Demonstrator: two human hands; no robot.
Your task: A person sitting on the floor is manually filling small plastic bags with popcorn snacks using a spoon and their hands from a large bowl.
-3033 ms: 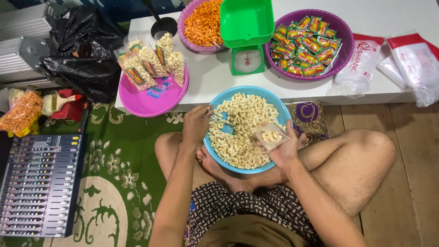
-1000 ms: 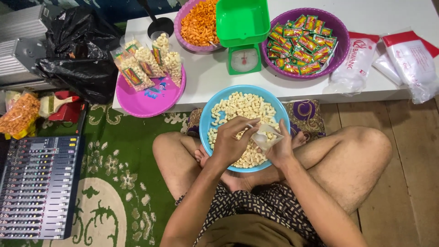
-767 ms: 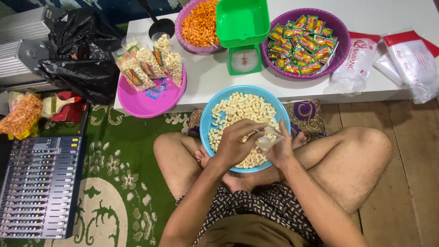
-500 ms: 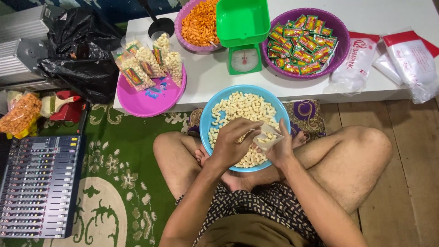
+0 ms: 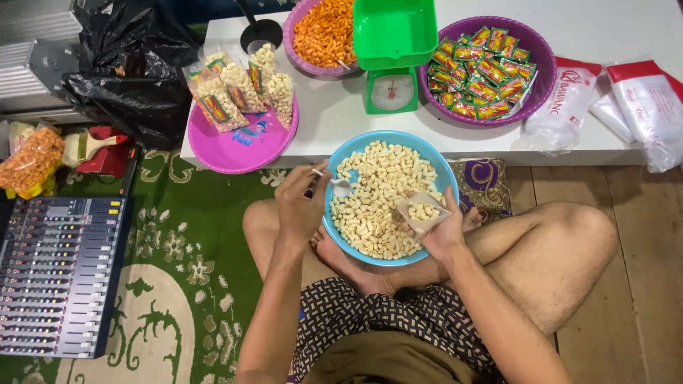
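From the head view, you are gripping a white spoon [image 5: 340,186] in your left hand [image 5: 302,203], fingers curled round its handle, over the blue bowl [image 5: 334,227] in your lap. Your right hand [image 5: 445,227] is pinching a small clear bag [image 5: 421,212], partly filled with pale snacks [image 5: 377,206], over the bowl.

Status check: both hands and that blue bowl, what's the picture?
Left hand grips a spoon at the blue bowl rim. Right hand holds a small clear bag, partly filled, over the pale snacks. Nothing blocking.
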